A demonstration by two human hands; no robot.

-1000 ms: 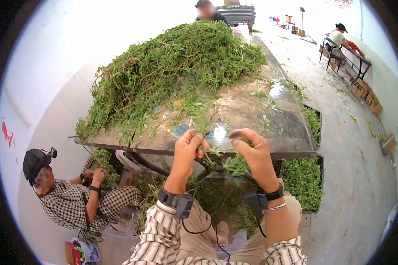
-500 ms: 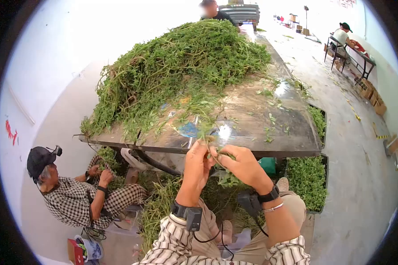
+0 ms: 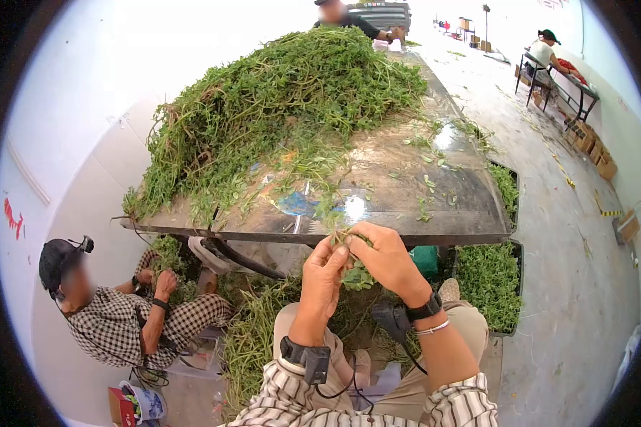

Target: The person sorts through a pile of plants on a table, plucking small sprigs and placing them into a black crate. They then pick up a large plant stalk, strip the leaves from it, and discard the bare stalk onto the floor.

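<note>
My left hand [image 3: 324, 274] and my right hand [image 3: 383, 257] meet just in front of the table's near edge. Both are closed in a pinch on a leafy green sprig [image 3: 357, 276]; its leaves hang below the fingers and some show above them. The exact grip of the fingertips on the stem is partly hidden. Behind the hands, a few loose leaves lie on the wooden table [image 3: 399, 185]. A large heap of green stems [image 3: 278, 99] covers the table's left and far part.
Bare stems [image 3: 253, 345] are piled on the floor at my left knee. Crates of greens [image 3: 488, 285] stand right of the table. A person in a checked shirt [image 3: 121, 320] sits at left, handling greens. Another person [image 3: 349, 21] is behind the heap; one sits far right.
My hands have drawn closer together, with the fingertips now meeting on the sprig. The view has shifted slightly. The person behind the heap has an arm stretched out to the right.
</note>
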